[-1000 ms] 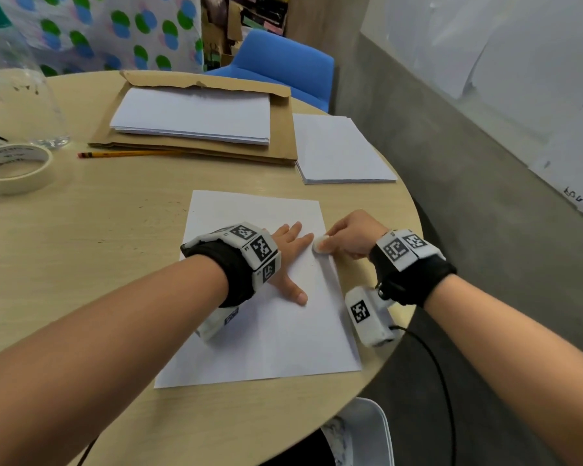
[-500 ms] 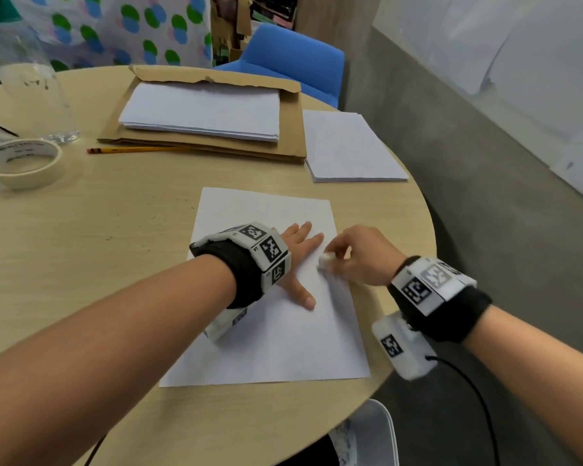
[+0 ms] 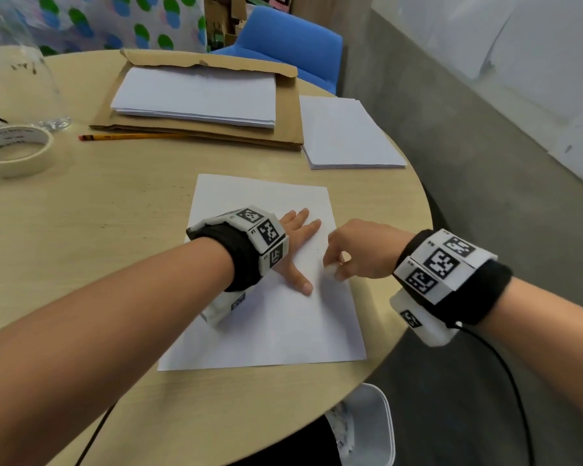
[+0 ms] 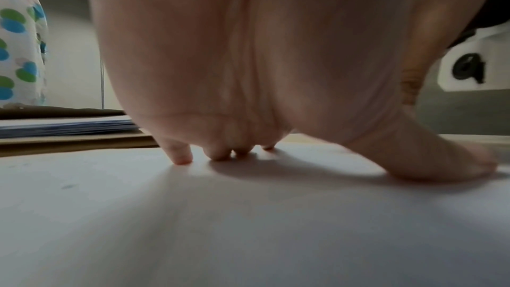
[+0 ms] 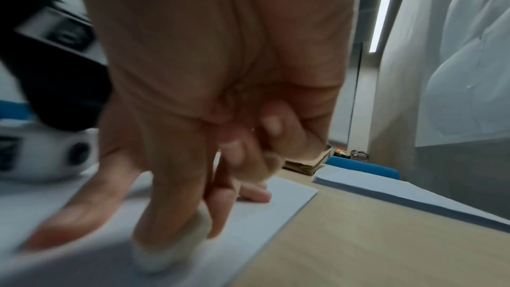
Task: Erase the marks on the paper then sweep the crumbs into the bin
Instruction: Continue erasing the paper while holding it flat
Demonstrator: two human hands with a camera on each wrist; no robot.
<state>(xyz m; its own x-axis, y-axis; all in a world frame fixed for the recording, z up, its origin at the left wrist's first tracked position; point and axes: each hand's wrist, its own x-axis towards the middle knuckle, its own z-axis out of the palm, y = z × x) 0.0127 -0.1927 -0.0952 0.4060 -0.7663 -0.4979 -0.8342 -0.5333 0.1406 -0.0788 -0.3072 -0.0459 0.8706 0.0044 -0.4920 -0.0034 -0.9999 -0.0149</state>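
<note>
A white sheet of paper (image 3: pixel 276 324) lies on the round wooden table (image 3: pixel 98 230) near its front right edge. My left hand (image 3: pixel 298 243) lies flat on the sheet with straight, spread fingers (image 4: pixel 182 156), holding it down. My right hand (image 3: pixel 354 250) pinches a small white eraser (image 3: pixel 331 271) between thumb and fingers and presses it on the paper's right side, close to my left thumb. In the right wrist view the eraser (image 5: pixel 163 254) meets the paper (image 5: pixel 248 211). A few faint dark specks (image 3: pixel 318 250) lie between the hands. A white bin (image 3: pixel 367 428) stands on the floor below the table's front edge.
At the back lie a paper stack on brown cardboard (image 3: pixel 199 95), a yellow pencil (image 3: pixel 132 136) and a second paper stack (image 3: pixel 344 132). A tape roll (image 3: pixel 14 149) and a clear container (image 3: pixel 17 85) sit far left. A blue chair (image 3: pixel 293 42) stands behind the table.
My right hand has slid the eraser toward me along the paper's right side, and its wrist has swung out past the table edge. My left hand has stayed flat on the sheet.
</note>
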